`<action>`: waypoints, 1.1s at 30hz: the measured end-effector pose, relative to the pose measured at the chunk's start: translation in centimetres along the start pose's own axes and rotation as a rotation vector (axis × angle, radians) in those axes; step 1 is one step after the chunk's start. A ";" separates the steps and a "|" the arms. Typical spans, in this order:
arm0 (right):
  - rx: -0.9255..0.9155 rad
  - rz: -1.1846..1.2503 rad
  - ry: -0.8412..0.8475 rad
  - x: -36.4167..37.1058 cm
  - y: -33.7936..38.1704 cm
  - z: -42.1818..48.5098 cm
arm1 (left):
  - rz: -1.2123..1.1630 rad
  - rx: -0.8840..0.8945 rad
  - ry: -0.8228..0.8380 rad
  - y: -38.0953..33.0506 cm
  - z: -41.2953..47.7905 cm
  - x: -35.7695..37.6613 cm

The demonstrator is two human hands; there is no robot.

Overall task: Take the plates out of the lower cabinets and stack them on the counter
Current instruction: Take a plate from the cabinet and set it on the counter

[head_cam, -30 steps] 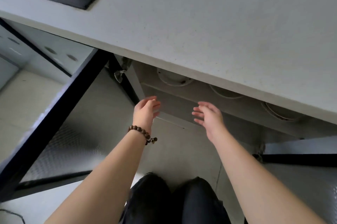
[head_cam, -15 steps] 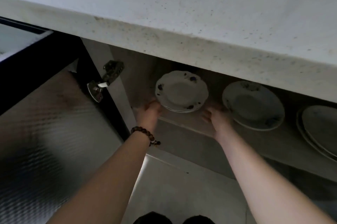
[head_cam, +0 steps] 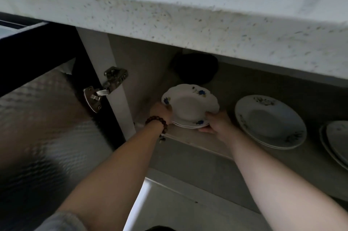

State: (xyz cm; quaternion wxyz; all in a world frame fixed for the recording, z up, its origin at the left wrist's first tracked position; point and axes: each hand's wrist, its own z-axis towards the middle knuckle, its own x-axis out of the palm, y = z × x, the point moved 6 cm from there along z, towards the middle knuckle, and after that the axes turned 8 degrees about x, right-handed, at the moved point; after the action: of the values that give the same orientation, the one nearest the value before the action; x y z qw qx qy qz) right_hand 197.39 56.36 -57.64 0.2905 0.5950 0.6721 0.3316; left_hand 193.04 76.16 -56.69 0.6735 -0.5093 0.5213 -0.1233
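A small stack of plates [head_cam: 190, 106], held at both rims inside the lower cabinet [head_cam: 143, 65].
White glazed china, scalloped rims, blue flower sprigs — the stack is at the shelf's [head_cam: 216, 148] front left, under the speckled stone counter [head_cam: 188, 18]; the left grip [head_cam: 162, 113] pinches its left rim; the right grip [head_cam: 216, 123] curls round its near right edge; rounder, smooth-rimmed plates [head_cam: 269, 119] lie just beside it — to the right; a shiny metal hinge [head_cam: 105, 89] sits left.

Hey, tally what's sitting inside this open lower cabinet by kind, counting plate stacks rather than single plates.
Plate stacks: 3 (blue-flowered stack, middle stack, right-edge stack)
Dark object at the back: 1
Total: 4
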 end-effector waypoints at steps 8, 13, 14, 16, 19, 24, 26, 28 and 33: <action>-0.071 0.054 -0.004 -0.3 -0.1 -1.0 | -0.003 0.029 -0.076 0.2 -0.8 -1.1; -0.073 -0.020 -0.035 -0.5 1.6 -6.1 | -0.017 0.026 -0.097 -2.1 -4.6 -4.3; -0.038 -0.051 -0.036 -0.4 1.8 -7.4 | -0.004 -0.002 -0.083 -2.5 -5.7 -5.0; 0.026 -0.143 -0.044 -0.3 2.0 -10.2 | 0.036 -0.078 -0.045 -3.0 -8.1 -6.6; 0.102 -0.214 -0.065 -0.6 1.5 -14.1 | 0.017 -0.129 -0.051 -4.3 -12.2 -9.6; 0.125 -0.290 -0.123 -1.7 1.1 -20.8 | 0.037 -0.240 0.006 -5.7 -18.6 -13.7; 0.149 -0.350 -0.127 -2.2 1.1 -23.4 | 0.072 -0.266 0.029 -6.2 -20.8 -15.4; 0.181 -0.391 -0.114 -2.6 0.9 -26.0 | 0.098 -0.277 0.062 -6.8 -23.0 -17.0; 0.214 -0.457 -0.084 -2.8 1.3 -32.4 | 0.113 -0.341 0.071 -8.5 -28.0 -21.5</action>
State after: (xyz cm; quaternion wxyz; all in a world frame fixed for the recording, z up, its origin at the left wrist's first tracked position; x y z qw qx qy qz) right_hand 173.10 50.47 -36.86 0.3209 0.4684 0.8076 0.1594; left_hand 163.85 71.67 -35.62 0.5645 -0.5814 0.5858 -0.0127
